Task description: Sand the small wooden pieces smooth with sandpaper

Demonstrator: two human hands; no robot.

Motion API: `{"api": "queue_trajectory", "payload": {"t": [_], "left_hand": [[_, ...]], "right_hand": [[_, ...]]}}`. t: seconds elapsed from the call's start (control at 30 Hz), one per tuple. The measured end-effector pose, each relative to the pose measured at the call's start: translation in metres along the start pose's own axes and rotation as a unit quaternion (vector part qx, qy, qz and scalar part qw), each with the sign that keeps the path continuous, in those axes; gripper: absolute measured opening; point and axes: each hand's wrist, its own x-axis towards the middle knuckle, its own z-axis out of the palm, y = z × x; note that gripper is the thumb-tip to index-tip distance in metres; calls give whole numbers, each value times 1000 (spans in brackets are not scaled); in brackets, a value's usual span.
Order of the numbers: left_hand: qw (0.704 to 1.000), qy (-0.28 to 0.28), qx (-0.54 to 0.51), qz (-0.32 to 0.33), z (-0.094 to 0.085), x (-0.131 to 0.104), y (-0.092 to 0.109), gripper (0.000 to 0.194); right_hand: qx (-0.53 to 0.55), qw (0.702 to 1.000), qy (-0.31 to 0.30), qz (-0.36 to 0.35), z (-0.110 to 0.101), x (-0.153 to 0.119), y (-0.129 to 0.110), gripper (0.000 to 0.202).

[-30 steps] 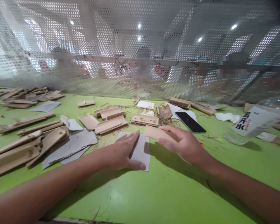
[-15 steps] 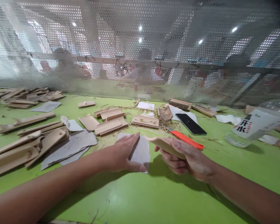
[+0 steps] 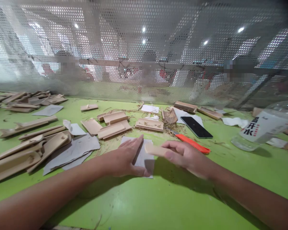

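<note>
My left hand [image 3: 128, 156] lies flat with its fingers stretched out, pressing on a pale grey sheet that looks like sandpaper [image 3: 147, 159] on the green table. Just right of it, my right hand [image 3: 182, 156] is closed round a short bamboo piece [image 3: 156, 150]. The free end of that piece is over the sheet's right part; whether it touches cannot be made out. An orange utility knife [image 3: 193, 143] lies beyond my right hand. Several split bamboo pieces [image 3: 115, 129] are spread beyond my left hand.
More bamboo pieces [image 3: 28, 156] and grey sheets [image 3: 74, 151] are piled at left. A black phone [image 3: 196, 127] lies behind the knife. A clear plastic bottle [image 3: 256, 129] is at right. A perforated metal screen [image 3: 144, 83] borders the table's far side, with people behind it.
My right hand has turned over, back of the hand now up, and tipped the bamboo piece lower over the sheet. My left hand has stayed in place.
</note>
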Motion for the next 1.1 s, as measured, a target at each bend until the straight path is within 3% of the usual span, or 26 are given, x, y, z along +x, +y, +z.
{"api": "queue_trajectory", "payload": {"t": [0.07,0.13,0.3,0.4,0.47,0.53,0.63,0.7,0.8,0.9,0.93,1.0,1.1], "left_hand": [[1000,-3,4,-2,-1,0,1,131],[1000,-3,12,0,-1,-1,2,131],[1000,-4,25,8,-2,-2,2,126],[999,18,25,21,-5,0,1,120],[998,57,22,26,-10,3,-1,99],[994,104,25,21,-15,7,-4,74],[987,161,24,19,-24,11,-8,53],[982,181,12,41,-29,9,-5,44],[969,227,-12,101,-37,-6,16,35],[931,301,-74,191,-40,-29,47,26],[924,303,-96,211,-39,-36,55,20],[925,289,-131,208,-34,-45,67,15],[926,267,-203,171,-22,-49,68,15]], "right_hand": [[-199,976,79,-31,-1,3,2,44],[-324,936,124,-55,-3,7,6,42],[-498,836,213,-90,-16,20,18,51],[-514,813,262,-82,-25,25,15,49],[-467,835,278,-81,-26,22,7,52],[-375,883,274,-68,-22,14,-5,53],[-167,969,183,-24,-10,-7,-21,56],[4,993,116,7,-1,-21,-26,60],[201,977,62,39,13,-38,-26,58],[274,961,27,42,23,-48,-20,51],[285,958,17,39,26,-51,-18,50],[298,954,2,32,30,-53,-15,49],[302,953,-1,21,33,-53,-14,48]]}}
